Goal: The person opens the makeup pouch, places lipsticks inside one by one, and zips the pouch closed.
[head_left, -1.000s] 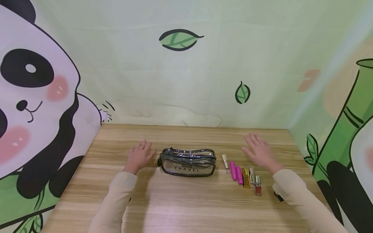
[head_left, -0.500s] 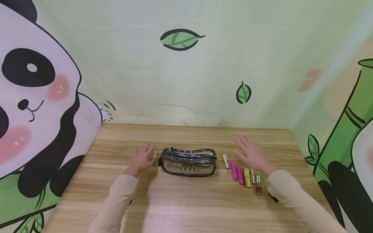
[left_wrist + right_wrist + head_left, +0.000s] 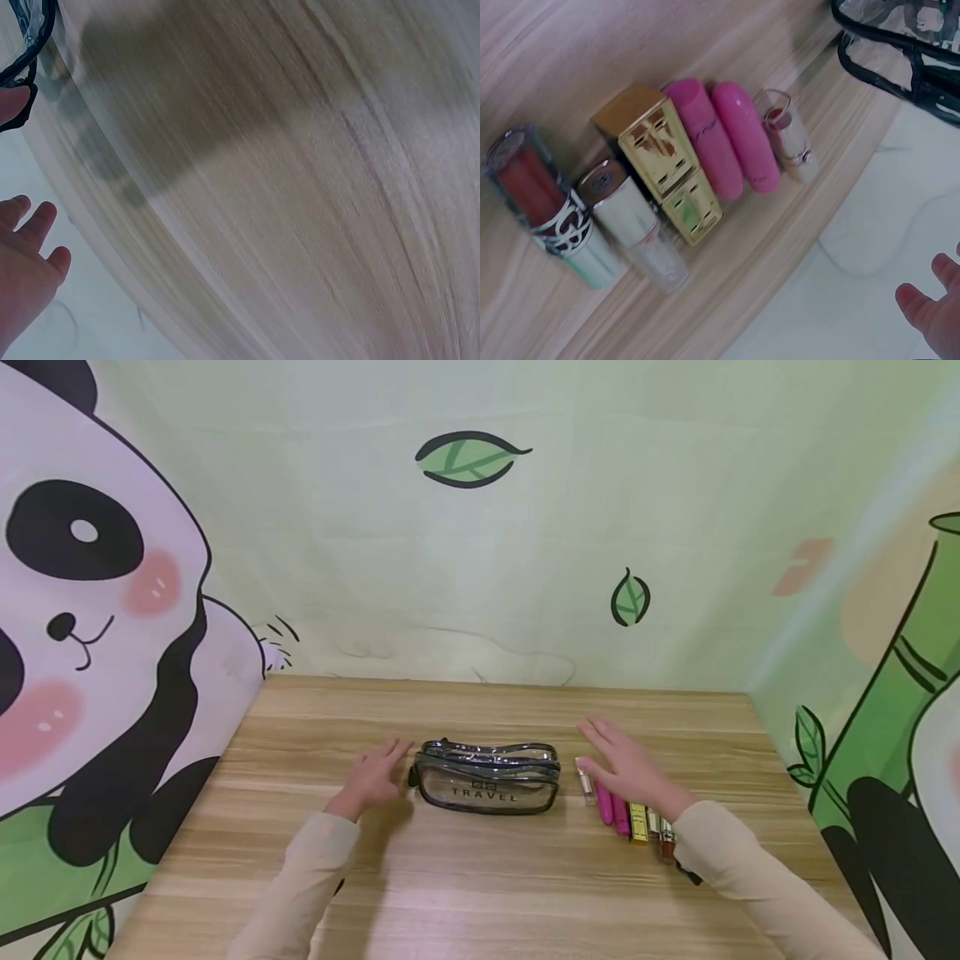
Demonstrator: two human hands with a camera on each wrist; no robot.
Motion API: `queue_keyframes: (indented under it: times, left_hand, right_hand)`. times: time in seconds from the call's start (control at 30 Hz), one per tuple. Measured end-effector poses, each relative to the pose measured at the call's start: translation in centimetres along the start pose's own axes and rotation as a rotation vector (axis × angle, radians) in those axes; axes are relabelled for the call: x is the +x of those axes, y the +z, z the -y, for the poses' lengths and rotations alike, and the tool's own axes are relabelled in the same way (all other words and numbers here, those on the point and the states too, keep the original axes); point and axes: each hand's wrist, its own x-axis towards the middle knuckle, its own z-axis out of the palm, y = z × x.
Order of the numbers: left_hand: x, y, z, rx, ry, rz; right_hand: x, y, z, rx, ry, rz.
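A clear travel pouch (image 3: 480, 785) with black trim lies mid-table. My left hand (image 3: 369, 781), fingers extended, is just off the pouch's left end. My right hand (image 3: 628, 767) is held over a row of lip cosmetics right of the pouch, fingers straight, holding nothing. The right wrist view shows the row: a red lip gloss tube (image 3: 534, 187), a silver-and-clear tube (image 3: 630, 217), a gold lipstick (image 3: 660, 150), two pink tubes (image 3: 746, 135) and a clear-cased lipstick (image 3: 787, 139). In the head view, the right hand and sleeve partly cover this row.
The wood-grain table (image 3: 465, 893) reaches back to a wall covering (image 3: 555, 493) printed with pandas and leaves. A small black object (image 3: 688, 873) shows at the right sleeve's underside.
My right hand has moved left, from beside the cosmetics to above them. The left hand has shifted right, nearer the pouch. The pouch and cosmetics stay put.
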Motion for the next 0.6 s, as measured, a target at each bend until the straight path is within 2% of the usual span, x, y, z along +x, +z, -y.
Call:
queue_keyframes:
  times: [0.27, 0.6]
  left_hand:
    - [-0.2, 0.5, -0.4, -0.045, 0.003, 0.006]
    - [-0.4, 0.4, -1.1, -0.085, -0.003, -0.002]
  right_hand:
    - [0.2, 0.5, 1.1, 0.028, -0.033, 0.014]
    - [0.6, 1.2, 2.4, 0.072, -0.080, 0.006]
